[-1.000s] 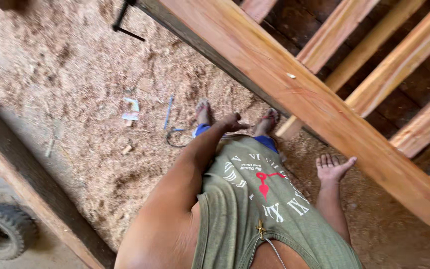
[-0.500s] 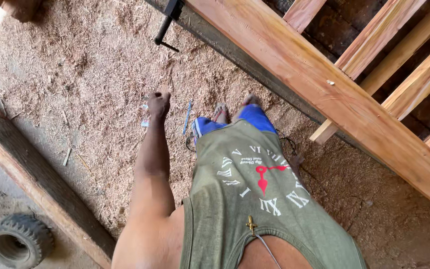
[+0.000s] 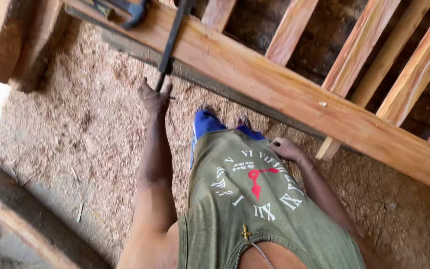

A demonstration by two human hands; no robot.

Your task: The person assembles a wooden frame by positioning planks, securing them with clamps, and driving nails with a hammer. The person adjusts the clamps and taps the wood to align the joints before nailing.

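Reaching forward and down, the left hand (image 3: 154, 96) sits at the lower end of a dark metal bar (image 3: 171, 42) that hangs from the long wooden beam (image 3: 274, 89) overhead. The fingers are spread and loosely curled beside the bar's tip — whether they actually grasp it cannot be told from this angle, since the hand shows only its back. The bar runs steeply up and slightly right from the hand, crossing the face of the beam and passing out of the top edge of the view.

The right hand (image 3: 284, 148) hangs low beside the hip, curled into a loose fist against the olive sleeveless shirt (image 3: 255, 209), holding nothing that can be seen. Blue shorts (image 3: 205, 123) show just beyond the shirt's hem.

The beam slants from upper left down to the right edge; several lighter wooden slats (image 3: 354, 65) rise from it at an angle, with dark ground showing between them. At the beam's upper left end lies a blue and dark tool (image 3: 125, 10), only partly in view.

Underfoot the ground is covered in pale sawdust and wood shavings (image 3: 75, 124). A heavy, weathered timber (image 3: 31, 219) lies across the lower left corner — well apart from both hands — and a reddish wooden block (image 3: 6, 40) stands in the upper left.
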